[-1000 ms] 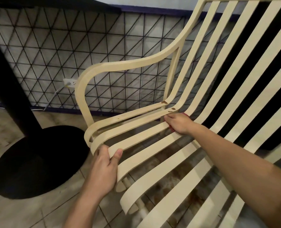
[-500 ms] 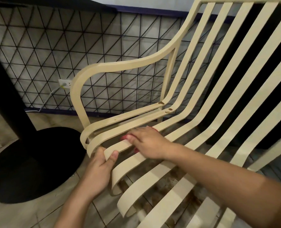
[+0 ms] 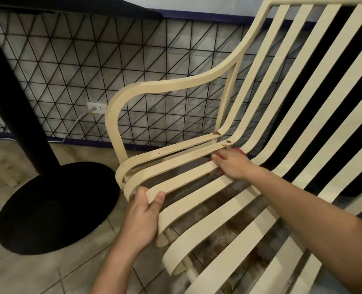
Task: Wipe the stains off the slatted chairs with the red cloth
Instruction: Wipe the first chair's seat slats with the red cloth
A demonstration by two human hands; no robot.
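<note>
A cream slatted chair (image 3: 197,209) fills the right half of the head view, its armrest (image 3: 176,83) curving up at the centre. My left hand (image 3: 146,211) grips the curled front end of one seat slat, thumb on top. My right hand (image 3: 233,164) lies palm down on a slat near the back of the seat, pressing the red cloth (image 3: 240,151) onto it. Only thin red edges of the cloth show around the hand.
A black table post (image 3: 12,98) rises from a round black base (image 3: 55,206) on the tiled floor at the left. A black wire grid (image 3: 112,66) covers the wall behind, with a white socket (image 3: 96,107) and cable. Brown stains mark the floor under the seat.
My right hand slid with the cloth from the slat's front end toward the back of the seat, after coming forward half a second earlier. My left hand kept its grip.
</note>
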